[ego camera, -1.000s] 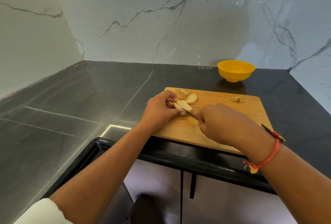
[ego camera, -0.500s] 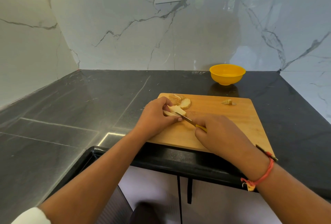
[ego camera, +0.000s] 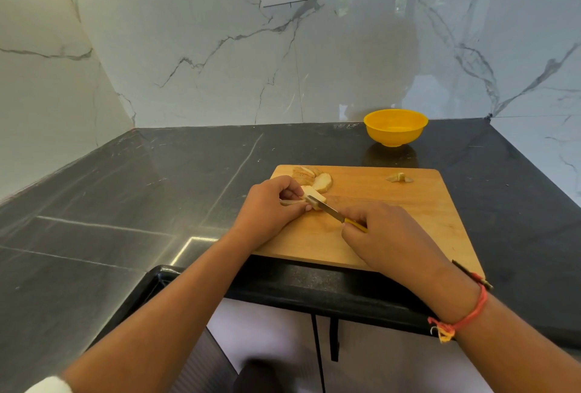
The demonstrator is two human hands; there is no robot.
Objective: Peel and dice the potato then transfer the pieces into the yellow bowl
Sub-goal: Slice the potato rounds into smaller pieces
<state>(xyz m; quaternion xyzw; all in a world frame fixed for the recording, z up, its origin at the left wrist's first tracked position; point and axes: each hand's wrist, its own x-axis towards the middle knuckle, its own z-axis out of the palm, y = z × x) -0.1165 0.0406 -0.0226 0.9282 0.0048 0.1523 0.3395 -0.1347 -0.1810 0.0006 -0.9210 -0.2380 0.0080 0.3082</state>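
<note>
Left grip (ego camera: 270,207) pinches potato slice (ego camera: 312,196), long axis seemingly left-right, left end hidden under fingers. Right grip (ego camera: 386,235) clamped on knife (ego camera: 330,211), blade pointing far-left onto slice.

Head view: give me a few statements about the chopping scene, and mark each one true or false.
1. The right hand holds a knife; the left hand holds a potato piece. True.
2. The bowl stands on the counter, beyond the board. True.
3. Potato pieces lie in the bowl. False: none show there; slices lie on the board.
4. The knife's handle is red. False: it is yellow.
</note>
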